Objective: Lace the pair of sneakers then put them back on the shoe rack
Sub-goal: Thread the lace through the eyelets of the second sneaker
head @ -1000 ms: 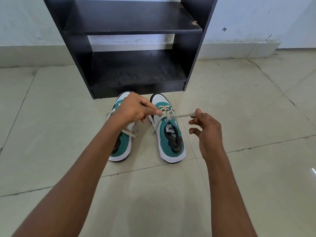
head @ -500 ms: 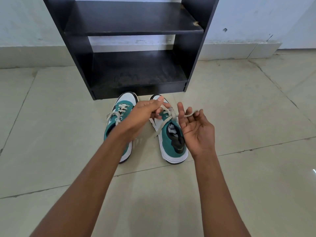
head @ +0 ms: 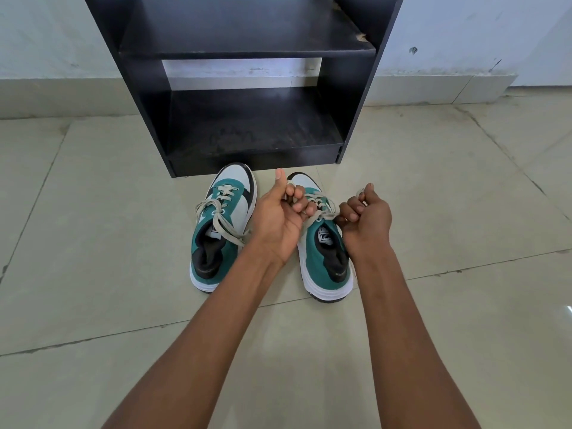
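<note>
Two teal, white and black sneakers stand side by side on the tiled floor (head: 93,243), toes pointing at the black shoe rack (head: 356,97) just beyond them. The left sneaker (head: 216,239) sits free of either hand; its beige lace (head: 221,222) is threaded through the eyelets and its loose ends trail over the tongue and the shoe's right side. The right sneaker (head: 322,261) is the one being handled. The left hand (head: 280,218) is held palm-up above the gap between the two shoes, thumb raised, its fingers (head: 298,205) curled into a clenched grip on one strand of the lace of the right sneaker (head: 318,205). The right hand (head: 366,216) is above the shoe's right edge, also palm-up, with its fingers folded shut on the other strand, whose end shows above the knuckles. Both strands run from the upper eyelets to the hands, just in front of the tongue label. The rack's two visible shelves hold nothing, and the lower shelf looks dusty. Behind the rack is a pale wall (head: 464,32) with a tiled skirting.
</note>
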